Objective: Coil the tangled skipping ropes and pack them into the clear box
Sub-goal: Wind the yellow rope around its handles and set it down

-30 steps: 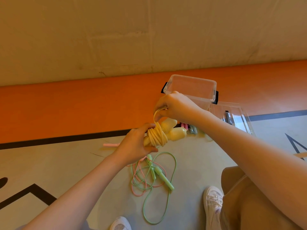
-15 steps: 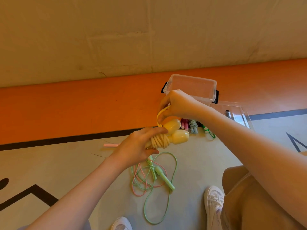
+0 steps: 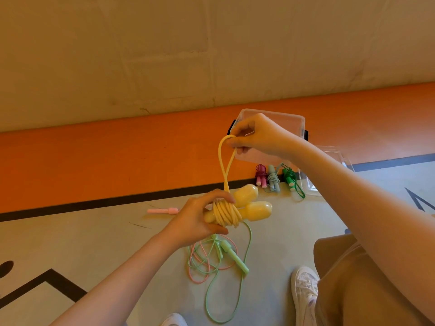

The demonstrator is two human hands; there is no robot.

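A: Left side first. What lies on the floor (image 3: pixel 70 243)?

B: Smooth grey floor with black painted lines; an orange band runs along the wall base. One pink handle (image 3: pixel 163 210), a slim cylinder, lies alone on it.

A: Left hand?

B: The left hand (image 3: pixel 196 221) grips the yellow skipping rope (image 3: pixel 227 214): fingers and thumb curled round the bundle. Glossy rubbery cord wound in about seven turns round two rounded yellow handles (bulb-shaped, side by side).

A: Beneath it?

B: A loose tangle on the floor: one pale green rope (image 3: pixel 235 257) with stick handles and one thin pink cord (image 3: pixel 200 267) mixed through it. Open floor around the tangle.

A: Right hand?

B: The right hand (image 3: pixel 256 137) pinches the top of one yellow loop between thumb and fingers, pulled straight up from the bundle.

A: Behind?

B: The clear box (image 3: pixel 289 118), rectangular with rounded corners and black clips, open on the floor. Before it three coiled ropes: maroon (image 3: pixel 261 175), grey-blue (image 3: pixel 273 178), green (image 3: pixel 289 177). A clear lid (image 3: pixel 339 156) lies to the right (partly hidden by the forearm).
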